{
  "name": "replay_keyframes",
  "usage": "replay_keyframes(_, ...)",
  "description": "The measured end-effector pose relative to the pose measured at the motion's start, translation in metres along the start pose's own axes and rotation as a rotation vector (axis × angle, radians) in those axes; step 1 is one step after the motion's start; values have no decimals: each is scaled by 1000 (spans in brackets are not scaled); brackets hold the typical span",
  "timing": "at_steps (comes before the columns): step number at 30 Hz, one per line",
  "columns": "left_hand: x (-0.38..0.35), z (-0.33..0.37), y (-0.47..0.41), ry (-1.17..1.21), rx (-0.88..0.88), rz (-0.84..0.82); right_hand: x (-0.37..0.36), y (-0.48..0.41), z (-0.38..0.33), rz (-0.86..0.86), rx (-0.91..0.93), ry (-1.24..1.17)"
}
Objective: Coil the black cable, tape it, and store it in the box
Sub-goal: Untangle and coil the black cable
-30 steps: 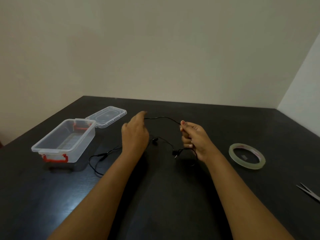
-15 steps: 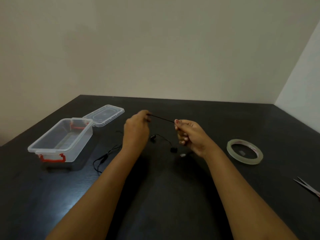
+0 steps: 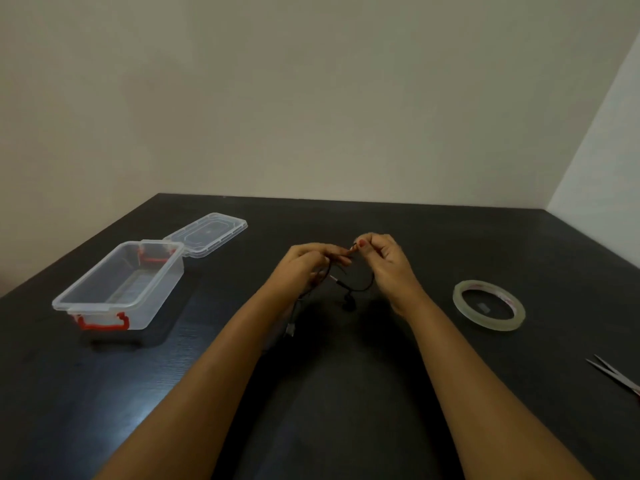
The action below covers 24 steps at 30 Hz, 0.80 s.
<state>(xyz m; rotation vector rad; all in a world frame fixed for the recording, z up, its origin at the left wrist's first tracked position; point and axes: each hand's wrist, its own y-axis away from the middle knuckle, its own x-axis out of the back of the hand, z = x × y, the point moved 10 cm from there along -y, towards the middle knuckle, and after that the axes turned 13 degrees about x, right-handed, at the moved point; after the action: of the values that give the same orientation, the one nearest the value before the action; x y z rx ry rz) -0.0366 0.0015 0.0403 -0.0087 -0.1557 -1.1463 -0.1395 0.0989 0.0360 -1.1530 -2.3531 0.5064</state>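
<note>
Both my hands are raised over the middle of the black table, fingertips nearly meeting. My left hand (image 3: 306, 263) pinches the thin black cable (image 3: 363, 287), and my right hand (image 3: 388, 261) pinches it too, close beside the left. A short loop hangs below the right hand, with a small dark end piece dangling near the table. More cable trails down under my left wrist. The clear plastic box (image 3: 117, 289) with red latches stands open at the left. A roll of clear tape (image 3: 488, 306) lies flat to the right of my right hand.
The box's clear lid (image 3: 207, 233) lies flat behind the box. Scissors (image 3: 620, 377) poke in at the right edge of the table. Pale walls close off the table at the back and right.
My hands have come together: the taut stretch of cable between them is gone and a loop now hangs below. The trailing cable has been drawn in from the left.
</note>
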Motion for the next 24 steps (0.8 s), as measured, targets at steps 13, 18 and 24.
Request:
replay_keyframes(13, 5, 13, 6, -570, -326, 465, 15, 1, -12, 181, 150, -116)
replay_keyframes(18, -3, 37, 33, -1050, -586, 780, -5, 2, -11, 49, 75, -262)
replay_keyframes(24, -29, 37, 33, -1259, -791, 633, -12, 6, -5, 38, -29, -313)
